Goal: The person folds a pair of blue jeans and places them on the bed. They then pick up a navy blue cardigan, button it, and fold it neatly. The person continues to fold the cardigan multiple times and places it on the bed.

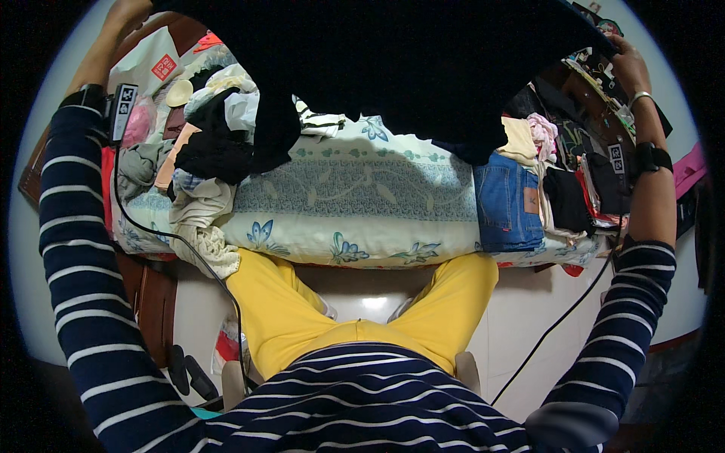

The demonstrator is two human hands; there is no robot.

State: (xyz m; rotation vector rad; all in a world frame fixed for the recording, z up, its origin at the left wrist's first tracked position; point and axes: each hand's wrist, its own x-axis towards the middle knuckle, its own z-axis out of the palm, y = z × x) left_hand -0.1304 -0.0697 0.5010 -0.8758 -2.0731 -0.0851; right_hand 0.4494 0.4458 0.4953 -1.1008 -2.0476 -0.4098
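Observation:
A large black cloth garment (385, 62) is spread in the air between my raised hands, above the far part of a bed. My left hand (131, 12), at the upper left edge of the view, grips one end; its fingers are partly cut off. At the upper right my right hand (627, 59) pinches the other end. The garment's top lies outside the picture. Beneath it shows a bedspread with a blue leaf and flower pattern (362, 187). Folded blue jeans (507, 204) lie on the bed's near right side. Rumpled black clothing (212, 153) lies on the left.
Loose clothes, a pink bundle (139, 122) and a white plastic bag (150, 59) crowd the left. Folded dark clothes (566, 198) and a crumpled pink cloth (542, 133) are at the right. Black cables (558, 328) run from devices on both wrists. Dark slippers (190, 371) lie on the floor.

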